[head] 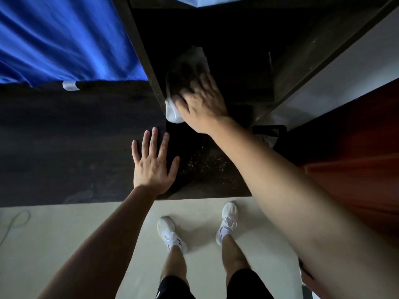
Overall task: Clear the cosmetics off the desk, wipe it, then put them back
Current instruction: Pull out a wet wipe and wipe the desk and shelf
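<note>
Pale floor (64,234) fills the lower part of the view, seen from above. A dark wood-grain desk (64,147) runs across the middle, its front edge towards the person. Blue fabric (64,39) covers the upper left, its hem lying along the far side of the desk. A red-brown wooden panel (356,147) stands at the right. A dark frame post (140,50) rises beside the fabric and bounds a darker recessed section of the desk. The right arm reaches into that section. The right hand (205,102) lies on top of a white cloth (193,61), fingers spread over it and pressing it flat to the surface, not curled round it; motion blur softens the fingertips. The cloth sits on the desk just beside the post, partly under the hand. The left hand (153,165) rests palm-down on the desk nearer the front edge, fingers straight and fanned, holding nothing, apart from the cloth. Black shorts (172,288) and two white trainers (169,231) show below, on the floor. A thin cable (15,221) loops on the floor at the left. A strip of white tape (70,85) sits at the fabric's hem. Pale specks (205,162) are scattered on the desk between the two arms.
</note>
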### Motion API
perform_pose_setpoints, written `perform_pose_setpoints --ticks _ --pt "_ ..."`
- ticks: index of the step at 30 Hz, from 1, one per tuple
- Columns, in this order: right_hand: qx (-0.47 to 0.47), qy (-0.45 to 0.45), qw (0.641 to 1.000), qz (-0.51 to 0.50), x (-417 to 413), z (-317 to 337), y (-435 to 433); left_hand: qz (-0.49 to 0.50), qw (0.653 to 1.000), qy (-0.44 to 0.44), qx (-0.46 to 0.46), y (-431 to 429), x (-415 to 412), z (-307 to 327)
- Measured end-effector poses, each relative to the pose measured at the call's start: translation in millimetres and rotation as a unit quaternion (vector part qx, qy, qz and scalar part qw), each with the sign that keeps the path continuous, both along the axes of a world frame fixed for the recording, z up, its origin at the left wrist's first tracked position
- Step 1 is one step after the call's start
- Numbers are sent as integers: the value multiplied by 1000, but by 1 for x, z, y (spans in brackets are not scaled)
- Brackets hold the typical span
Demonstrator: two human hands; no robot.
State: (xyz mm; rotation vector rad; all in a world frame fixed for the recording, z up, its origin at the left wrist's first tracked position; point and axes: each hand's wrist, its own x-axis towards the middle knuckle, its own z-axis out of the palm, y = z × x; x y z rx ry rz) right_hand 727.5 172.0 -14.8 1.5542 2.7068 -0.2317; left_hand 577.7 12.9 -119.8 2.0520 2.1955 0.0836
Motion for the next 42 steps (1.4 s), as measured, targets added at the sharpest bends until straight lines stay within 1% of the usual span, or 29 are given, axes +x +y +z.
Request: perform_pose_setpoints --ticks 2,3,6,8,10,11,13,15,16,19,21,23,25,27,29,33,35,37,39,42 --pt "8 8 1000 29 25 -2 -12 0 1000 -3 -9 0 0 2" --pt "10 9 1000 21 41 -3 -13 -1 1000 -1 -10 0 0 3" --pt "12 17 999 -51 80 -7 -5 -2 1000 2 -11 0 0 5" --pt "17 11 994 -106 75 -7 5 0 1000 2 -7 0 2 5" --pt "24 9 990 -141 41 -7 9 1 1000 -1 -4 1 1 5" --pt "15 12 991 -133 21 -7 9 2 1000 -3 0 1 1 4" --pt "2 11 997 -79 -7 -7 1 1 1000 0 5 2 2 3" --pt "1 17 999 -30 -4 -7 -12 4 1000 7 3 1 2 2" --pt "6 24 999 -25 8 -8 -18 7 1000 8 1 1 3 3" --pt "34 16 995 -91 60 -12 -27 15 1000 4 3 2 4 6" --pt "26 -3 990 -142 89 -12 -20 17 1000 4 5 2 4 6" --pt "18 6 985 -174 97 -12 -5 24 1000 5 13 2 4 4" --pt "16 25 982 -188 83 -12 10 25 999 4 22 2 5 3" --pt "28 21 986 -161 60 -17 18 23 999 2 32 1 3 1" --pt "35 18 994 -105 46 -18 15 20 999 4 40 1 2 0" --pt "73 13 997 -23 65 -17 -8 17 999 -3 37 2 4 5" --pt "56 44 997 -15 82 -12 -23 16 1000 -1 26 1 7 11" --pt "24 125 991 -40 98 -5 -41 30 999 17 10 -3 14 19" --pt "-9 215 974 -66 114 1 -62 69 997 23 -1 -14 33 29" --pt "-26 307 947 -90 137 -3 -89 123 992 -30 25 -42 70 37"
